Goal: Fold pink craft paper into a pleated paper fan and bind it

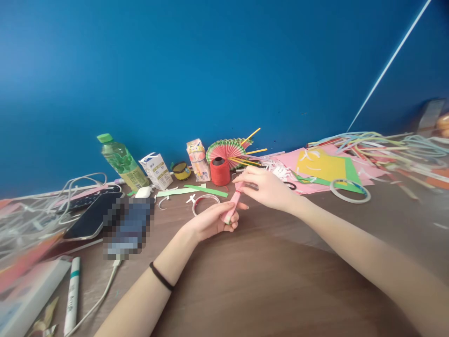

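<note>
A narrow folded pink paper strip with a green edge (230, 211) is held in my left hand (208, 222), the fingers closed round its lower part. My right hand (268, 188) pinches at the strip's upper end, where a bit of red shows; whether thread is wound there is too small to tell. Just behind the hands stands a spool of red thread (220, 174). Pleated pink-and-green paper fans (226, 152) with yellow sticks lean behind the spool. Beside my left hand a roll of tape (196, 202) lies on the table, partly hidden by the hand.
Along the blue wall stand a green-capped bottle (122, 164), a white carton (156, 171) and a small patterned carton (198, 161). Two phones, cables and a marker (72, 295) lie left. Coloured paper sheets (319, 164), a white ring (350, 199) and thin tubes lie right.
</note>
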`<state>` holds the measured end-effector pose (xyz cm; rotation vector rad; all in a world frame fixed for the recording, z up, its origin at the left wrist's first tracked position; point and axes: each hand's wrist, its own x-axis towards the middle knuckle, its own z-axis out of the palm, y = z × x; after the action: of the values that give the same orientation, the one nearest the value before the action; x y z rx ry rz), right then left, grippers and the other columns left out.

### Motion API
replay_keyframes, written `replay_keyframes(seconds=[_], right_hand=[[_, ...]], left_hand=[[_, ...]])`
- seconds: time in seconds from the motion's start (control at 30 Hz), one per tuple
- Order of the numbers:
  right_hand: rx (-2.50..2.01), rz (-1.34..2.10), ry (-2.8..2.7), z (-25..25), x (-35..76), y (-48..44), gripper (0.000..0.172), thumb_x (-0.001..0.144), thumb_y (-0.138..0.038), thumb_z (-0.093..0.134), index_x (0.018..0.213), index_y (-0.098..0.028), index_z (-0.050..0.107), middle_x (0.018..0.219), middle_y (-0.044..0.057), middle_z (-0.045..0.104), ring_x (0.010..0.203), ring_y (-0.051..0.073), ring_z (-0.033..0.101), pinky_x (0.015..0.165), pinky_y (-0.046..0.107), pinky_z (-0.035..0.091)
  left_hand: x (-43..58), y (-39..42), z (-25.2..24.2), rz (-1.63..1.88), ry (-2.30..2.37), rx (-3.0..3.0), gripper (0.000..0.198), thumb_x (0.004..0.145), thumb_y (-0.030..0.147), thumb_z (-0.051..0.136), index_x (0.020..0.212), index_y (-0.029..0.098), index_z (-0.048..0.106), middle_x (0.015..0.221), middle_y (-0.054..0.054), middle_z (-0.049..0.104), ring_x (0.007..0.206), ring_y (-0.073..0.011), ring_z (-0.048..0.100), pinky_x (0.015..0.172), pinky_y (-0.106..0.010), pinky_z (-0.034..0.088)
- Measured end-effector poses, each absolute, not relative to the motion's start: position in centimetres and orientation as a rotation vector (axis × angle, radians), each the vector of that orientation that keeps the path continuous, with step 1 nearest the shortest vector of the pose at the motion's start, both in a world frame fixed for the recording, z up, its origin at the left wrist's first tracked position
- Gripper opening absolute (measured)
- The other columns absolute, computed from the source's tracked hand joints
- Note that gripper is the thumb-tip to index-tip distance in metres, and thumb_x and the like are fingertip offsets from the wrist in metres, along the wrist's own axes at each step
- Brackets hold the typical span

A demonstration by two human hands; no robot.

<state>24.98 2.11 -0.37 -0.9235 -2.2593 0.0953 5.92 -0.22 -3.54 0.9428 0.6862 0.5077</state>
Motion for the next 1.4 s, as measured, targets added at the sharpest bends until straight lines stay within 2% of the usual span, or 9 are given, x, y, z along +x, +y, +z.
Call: replay_keyframes(seconds=[0.1, 0.2, 0.3, 0.43, 0.6, 0.87, 1.0, 1.2, 1.4], right_hand=[[-0.884, 0.322, -2.192, 0.5, 25.2, 1.7, 0.027, 0.077, -0.011, 0.049, 0.099, -0.019, 0.061, 0.077, 0.002, 0.052, 0.067, 0.012, 0.049, 0.061, 0.026, 0.041], [-0.774, 0.64, -2.099, 1.4, 25.4, 1.3, 0.036, 0.075, -0.01, 0.049, 0.108, -0.021, 0.056, 0.085, 0.002, 0.054, 0.072, 0.012, 0.05, 0.067, 0.028, 0.044], [-0.609, 0.96, -1.958, 1.8, 25.5, 1.0, 0.043, 0.074, -0.011, 0.053, 0.115, -0.024, 0.05, 0.092, 0.002, 0.054, 0.08, 0.012, 0.052, 0.074, 0.03, 0.047], [-0.48, 1.228, -1.794, 1.5, 25.2, 1.1, 0.047, 0.07, -0.014, 0.061, 0.115, -0.023, 0.048, 0.089, 0.001, 0.053, 0.083, 0.013, 0.052, 0.076, 0.032, 0.05], [-0.484, 1.296, -1.728, 0.8, 24.6, 1.3, 0.045, 0.067, -0.013, 0.062, 0.109, -0.023, 0.05, 0.092, 0.002, 0.052, 0.083, 0.013, 0.052, 0.077, 0.033, 0.05], [-0.474, 1.361, -1.643, -0.3, 23.5, 1.1, 0.056, 0.065, -0.014, 0.065, 0.115, -0.027, 0.044, 0.092, 0.001, 0.047, 0.082, 0.012, 0.05, 0.077, 0.03, 0.049], [-0.482, 1.372, -1.63, -0.6, 23.2, 1.1, 0.055, 0.065, -0.011, 0.063, 0.114, -0.026, 0.044, 0.093, 0.001, 0.047, 0.08, 0.011, 0.05, 0.075, 0.029, 0.048], [-0.544, 1.345, -1.59, -0.8, 23.3, 1.4, 0.051, 0.064, -0.012, 0.062, 0.111, -0.024, 0.045, 0.094, 0.002, 0.049, 0.079, 0.011, 0.051, 0.075, 0.028, 0.048], [-0.531, 1.387, -1.565, -1.1, 23.3, 1.4, 0.049, 0.064, -0.011, 0.062, 0.109, -0.024, 0.046, 0.099, 0.002, 0.049, 0.081, 0.011, 0.05, 0.075, 0.028, 0.048]], left_hand=[[6.1, -0.2, -3.7, 0.548, 0.725, 0.946, 0.028, 0.081, 0.034, 0.052, 0.095, 0.013, 0.064, 0.076, -0.003, 0.056, 0.071, -0.0108, 0.055, 0.062, -0.021, 0.04], [6.2, -0.1, -3.9, 0.609, 0.738, 0.941, 0.029, 0.081, 0.035, 0.052, 0.098, 0.015, 0.063, 0.087, -0.006, 0.059, 0.078, -0.0121, 0.056, 0.063, -0.02, 0.041], [6.3, 0.0, -4.2, 0.717, 0.713, 0.948, 0.03, 0.081, 0.035, 0.054, 0.105, 0.018, 0.06, 0.085, -0.005, 0.06, 0.074, -0.0119, 0.057, 0.059, -0.02, 0.04], [6.4, 0.2, -4.4, 0.82, 0.688, 0.927, 0.028, 0.079, 0.03, 0.057, 0.104, 0.018, 0.058, 0.075, -0.003, 0.06, 0.068, -0.0116, 0.058, 0.06, -0.02, 0.042], [6.4, 0.1, -4.4, 0.827, 0.668, 0.848, 0.022, 0.079, 0.031, 0.057, 0.096, 0.017, 0.058, 0.066, 0.0, 0.056, 0.06, -0.0103, 0.058, 0.059, -0.021, 0.045], [7.0, -0.3, -4.6, 0.817, 0.591, 0.846, 0.016, 0.08, 0.032, 0.054, 0.09, 0.019, 0.052, 0.066, 0.0, 0.057, 0.056, -0.0103, 0.057, 0.053, -0.02, 0.044], [6.9, -0.4, -4.4, 0.811, 0.518, 0.82, 0.011, 0.08, 0.024, 0.057, 0.088, 0.019, 0.051, 0.066, 0.001, 0.056, 0.058, -0.0083, 0.055, 0.058, -0.02, 0.044], [6.9, -0.8, -4.1, 0.762, 0.482, 0.827, 0.025, 0.075, 0.011, 0.059, 0.097, 0.019, 0.052, 0.072, -0.001, 0.057, 0.063, -0.0079, 0.054, 0.064, -0.021, 0.042], [7.0, -1.0, -4.2, 0.746, 0.492, 0.838, 0.026, 0.069, 0.009, 0.062, 0.091, 0.018, 0.052, 0.073, -0.001, 0.058, 0.067, -0.0093, 0.056, 0.068, -0.022, 0.041]])
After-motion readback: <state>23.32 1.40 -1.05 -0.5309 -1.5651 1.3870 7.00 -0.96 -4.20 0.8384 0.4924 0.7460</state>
